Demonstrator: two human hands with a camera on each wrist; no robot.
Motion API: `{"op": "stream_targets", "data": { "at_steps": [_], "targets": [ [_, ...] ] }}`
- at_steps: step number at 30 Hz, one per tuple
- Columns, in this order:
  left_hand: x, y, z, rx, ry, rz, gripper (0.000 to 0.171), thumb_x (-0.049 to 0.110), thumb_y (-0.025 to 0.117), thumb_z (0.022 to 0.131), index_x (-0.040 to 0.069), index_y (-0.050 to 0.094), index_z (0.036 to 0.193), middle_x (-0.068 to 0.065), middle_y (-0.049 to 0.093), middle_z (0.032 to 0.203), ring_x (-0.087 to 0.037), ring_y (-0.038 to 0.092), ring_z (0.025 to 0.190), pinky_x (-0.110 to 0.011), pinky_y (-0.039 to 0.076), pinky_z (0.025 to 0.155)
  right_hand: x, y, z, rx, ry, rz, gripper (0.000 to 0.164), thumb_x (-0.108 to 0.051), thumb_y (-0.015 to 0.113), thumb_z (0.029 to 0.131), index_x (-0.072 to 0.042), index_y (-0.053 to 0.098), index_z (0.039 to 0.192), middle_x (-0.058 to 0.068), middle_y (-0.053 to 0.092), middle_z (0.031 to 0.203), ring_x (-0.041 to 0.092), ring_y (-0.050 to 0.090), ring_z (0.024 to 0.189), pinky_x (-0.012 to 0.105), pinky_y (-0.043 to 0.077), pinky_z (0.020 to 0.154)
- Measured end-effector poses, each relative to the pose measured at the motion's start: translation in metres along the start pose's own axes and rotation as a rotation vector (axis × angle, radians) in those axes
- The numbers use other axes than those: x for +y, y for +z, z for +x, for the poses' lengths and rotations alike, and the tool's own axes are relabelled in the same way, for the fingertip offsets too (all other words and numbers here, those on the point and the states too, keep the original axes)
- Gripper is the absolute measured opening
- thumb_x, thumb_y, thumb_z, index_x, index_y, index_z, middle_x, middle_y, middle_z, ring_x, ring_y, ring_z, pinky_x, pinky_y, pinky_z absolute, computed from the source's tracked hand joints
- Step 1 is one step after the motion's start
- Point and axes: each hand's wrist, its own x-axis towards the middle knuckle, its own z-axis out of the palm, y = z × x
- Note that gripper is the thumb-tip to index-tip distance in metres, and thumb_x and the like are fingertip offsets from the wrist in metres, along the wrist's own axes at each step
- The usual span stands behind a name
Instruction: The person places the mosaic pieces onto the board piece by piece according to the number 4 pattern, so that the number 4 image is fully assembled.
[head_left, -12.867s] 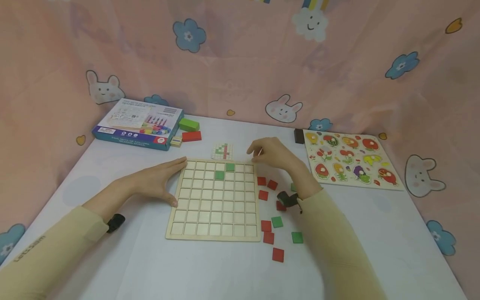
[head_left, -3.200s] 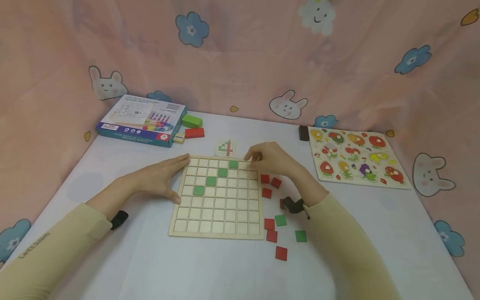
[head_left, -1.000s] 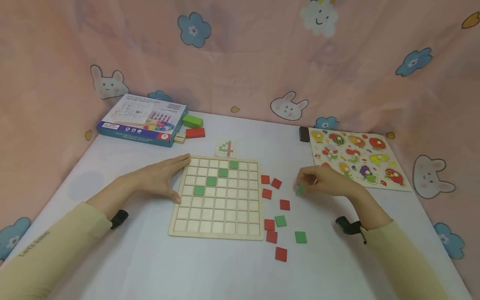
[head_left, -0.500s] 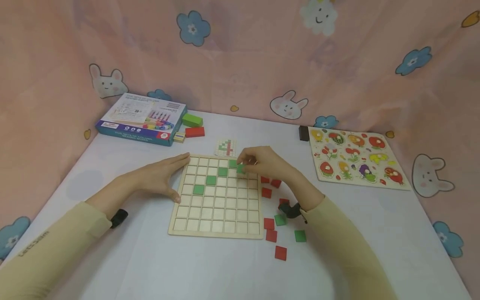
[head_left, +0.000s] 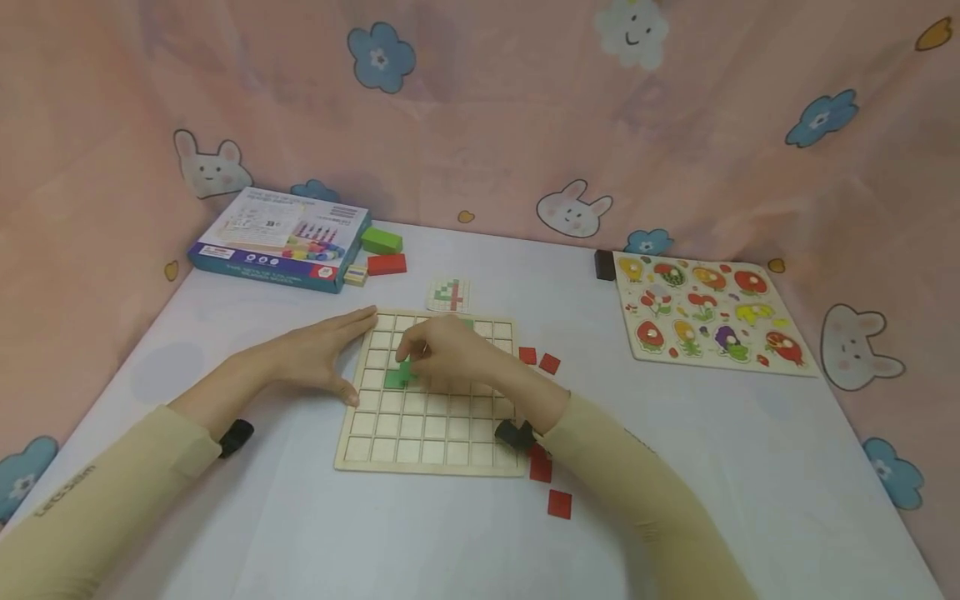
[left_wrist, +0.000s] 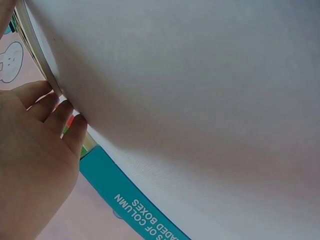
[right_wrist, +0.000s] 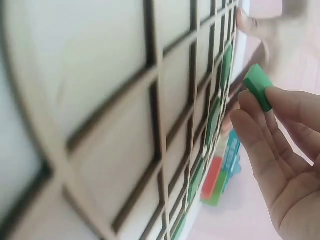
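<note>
Left hand (head_left: pixel 309 360): spread, touching the pale square wooden grid board (head_left: pixel 431 452)
Right hand (head_left: pixel 444 350): pinching a green square tile (right_wrist: pixel 257 84)
Tile: shifted leftward above the board, seemingly not yet placed

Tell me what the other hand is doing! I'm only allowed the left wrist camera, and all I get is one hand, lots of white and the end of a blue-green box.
Observer: The right hand is pinching a green tile, which the right wrist view shows held clear of the board.
Operator: Ooh! Are there more tiles lying about, off the board?
Observer: Yes, the head view shows red tiles lying on the white table beside the board's right edge. I can't count them for sure, because the right sleeve covers part of that spot.
</note>
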Motion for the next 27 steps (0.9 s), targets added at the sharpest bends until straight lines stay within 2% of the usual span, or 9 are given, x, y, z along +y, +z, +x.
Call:
{"op": "stream_targets", "data": {
  "at_steps": [4, 10, 20, 27],
  "targets": [
    [-0.001, 0.000, 0.000, 0.002, 0.007, 0.000, 0.133, 0.071, 0.079, 0.060, 0.008, 0.017, 0.159, -0.012, 0.008, 0.169, -0.040, 0.015, 0.155, -0.060, 0.022, 0.124, -0.009, 0.011, 0.004, -0.039, 0.002, -0.005, 0.017, -0.007, 0.066, 0.088, -0.016, 0.075, 0.099, -0.004, 0.066, 0.078, 0.008, 0.055, 0.073, 0.016, 0.047, 0.062],
    [-0.001, 0.000, -0.001, 0.000, 0.005, -0.011, 0.133, 0.072, 0.079, 0.060, 0.008, 0.017, 0.159, -0.011, 0.007, 0.169, -0.040, 0.014, 0.155, -0.060, 0.022, 0.123, -0.018, 0.023, 0.006, -0.071, -0.001, -0.033, 0.012, -0.009, 0.068, 0.089, -0.017, 0.074, 0.096, -0.005, 0.066, 0.079, 0.007, 0.056, 0.075, 0.014, 0.048, 0.065],
    [-0.001, 0.000, 0.001, -0.001, 0.007, -0.012, 0.133, 0.072, 0.079, 0.060, 0.010, 0.017, 0.159, -0.010, 0.007, 0.170, -0.039, 0.014, 0.155, -0.061, 0.022, 0.124, -0.022, 0.028, 0.001, -0.057, 0.008, -0.083, 0.010, -0.010, 0.070, 0.088, -0.016, 0.074, 0.094, -0.007, 0.066, 0.075, 0.005, 0.057, 0.070, 0.014, 0.048, 0.061],
    [0.000, 0.000, 0.001, 0.000, 0.009, -0.022, 0.132, 0.070, 0.080, 0.060, 0.009, 0.017, 0.159, -0.010, 0.007, 0.169, -0.040, 0.014, 0.155, -0.060, 0.022, 0.123, -0.022, 0.030, 0.001, -0.040, -0.019, -0.126, 0.010, -0.010, 0.071, 0.088, -0.017, 0.076, 0.092, -0.010, 0.067, 0.077, 0.004, 0.057, 0.072, 0.012, 0.047, 0.063]
  ]
}}
